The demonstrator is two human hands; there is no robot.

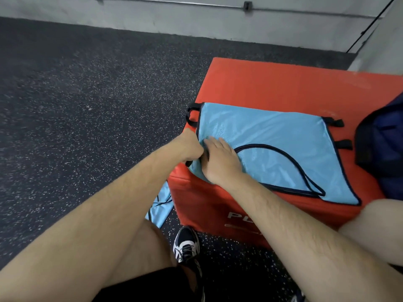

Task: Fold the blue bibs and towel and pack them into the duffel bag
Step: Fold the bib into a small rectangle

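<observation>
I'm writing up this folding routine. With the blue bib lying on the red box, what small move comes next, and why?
Probably lift the edge in the grip of the left hand and carry it rightward over the bib. The bib lies spread on the red box, the right hand presses flat beside that edge as an anchor, and the duffel bag sits alongside.

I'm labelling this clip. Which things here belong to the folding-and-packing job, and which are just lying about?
Job: blue bib, gripped by left hand, pressed by right hand; second blue cloth on the floor; duffel bag.
Lying about: red box (work surface); shoe; wall conduit.
</observation>
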